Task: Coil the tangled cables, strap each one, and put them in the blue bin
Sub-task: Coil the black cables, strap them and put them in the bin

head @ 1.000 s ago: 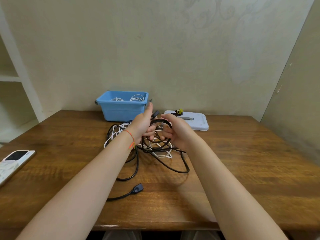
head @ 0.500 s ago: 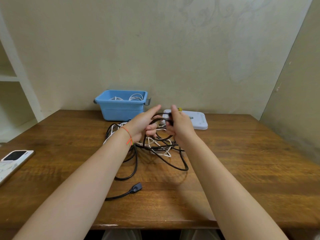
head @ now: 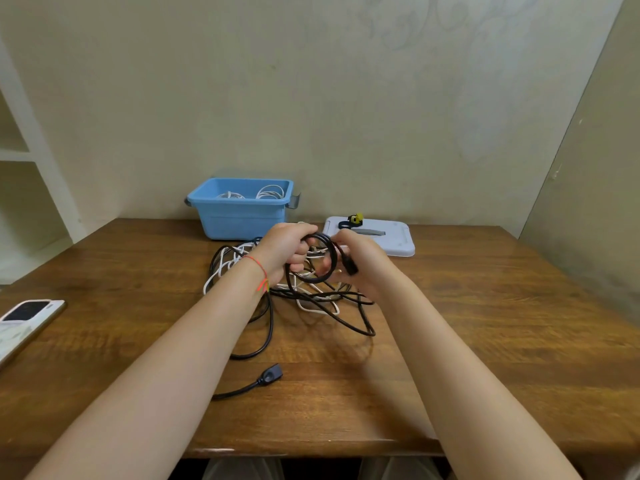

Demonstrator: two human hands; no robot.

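Observation:
A tangle of black and white cables (head: 311, 299) lies on the wooden table in front of the blue bin (head: 242, 220). My left hand (head: 284, 251) grips a small loop of black cable (head: 323, 261) lifted above the tangle. My right hand (head: 363, 265) holds the same loop from the right, with a black plug end at its fingers. The cable's loose tail runs toward me and ends in a black connector (head: 270, 372) on the table. White coiled cables (head: 268, 192) sit inside the bin.
A white lid (head: 391, 240) lies right of the bin with black and yellow straps (head: 351, 220) on it. A white phone-like device (head: 24, 320) rests at the table's left edge. White shelves stand at the far left. A wall closes the back.
Both hands dropped slightly and closed in on the black loop. My left fingers, straight before, now curl round the cable. The plug end now shows at my right fingers.

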